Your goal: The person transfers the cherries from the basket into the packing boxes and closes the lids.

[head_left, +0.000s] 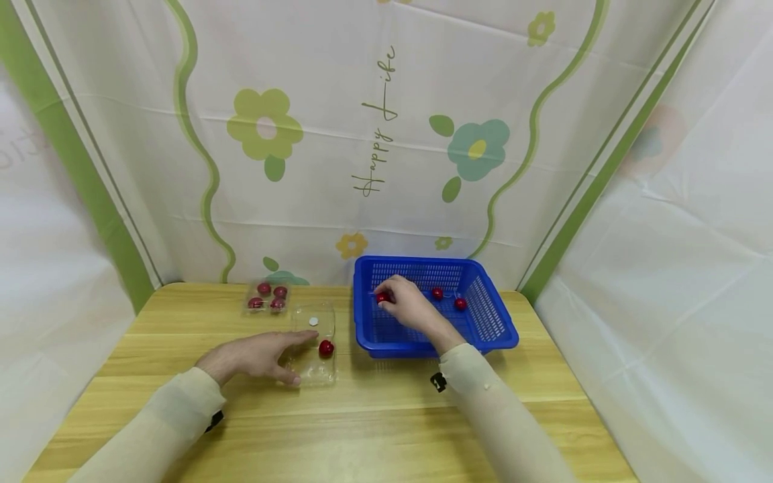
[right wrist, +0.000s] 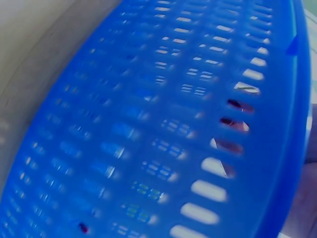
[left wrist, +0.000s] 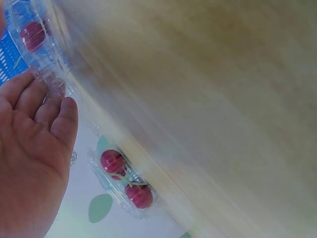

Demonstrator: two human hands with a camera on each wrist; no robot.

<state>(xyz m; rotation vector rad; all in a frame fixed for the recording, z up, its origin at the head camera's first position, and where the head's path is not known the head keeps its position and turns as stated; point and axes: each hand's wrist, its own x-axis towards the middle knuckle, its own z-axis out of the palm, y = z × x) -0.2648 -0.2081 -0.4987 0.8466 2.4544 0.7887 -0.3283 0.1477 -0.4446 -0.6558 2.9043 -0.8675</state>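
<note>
A small, glossy red round fruit is pinched between the fingers and thumb of the right hand, within the left side of a blue rectangular perforated plastic basket; two similar red fruits lie farther right inside. The left hand, thumb spread from extended fingers, reaches over an open clear plastic box bearing one red fruit. Beyond, a clear plastic container holds four more on the pale wooden table.

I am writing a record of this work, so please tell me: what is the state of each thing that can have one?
Nearer clear box: open, one red fruit in it
Farther clear box: closed, four red fruits inside
Blue basket: upright, open-topped, two red fruits on the right side
Right hand: pinches another red fruit inside the basket
Left hand: fingers extended, at the nearer box
</note>
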